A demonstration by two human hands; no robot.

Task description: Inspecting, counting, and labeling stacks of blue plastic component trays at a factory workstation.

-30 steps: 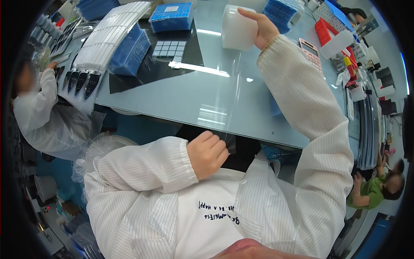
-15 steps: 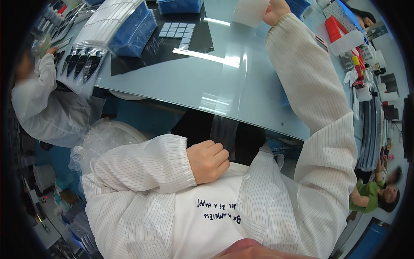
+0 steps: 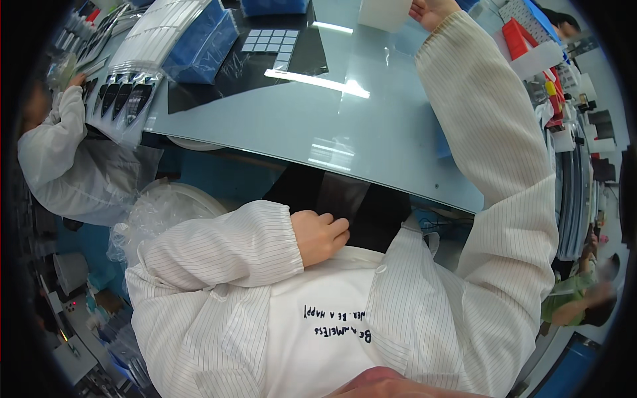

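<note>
My left hand (image 3: 321, 237) is held low in front of my shirt, its fingers curled closed. A dark see-through plastic strip (image 3: 340, 196) lies over my black trousers just beyond the knuckles; whether the fingers grip it or anything else is hidden. My right hand (image 3: 434, 12) reaches to the far side of the table at the top edge, partly cut off. Its fingers are loosely apart, and nothing shows in them. Just left of these fingertips stands a whitish translucent box (image 3: 383, 14), with a small gap between.
On the glossy table (image 3: 371, 132), a black sheet (image 3: 206, 93) carries small pale squares (image 3: 272, 41). Blue wrapped bins (image 3: 199, 50) and bagged black pieces (image 3: 126, 99) stand left. A bag-lined bucket (image 3: 176, 199) sits below. Red trays (image 3: 517, 40) are right; a co-worker (image 3: 56, 152) sits left.
My right hand has moved slightly right, away from the whitish box. My left hand has shifted a little up, and the plastic strip now lies wider. The person at the far right has turned.
</note>
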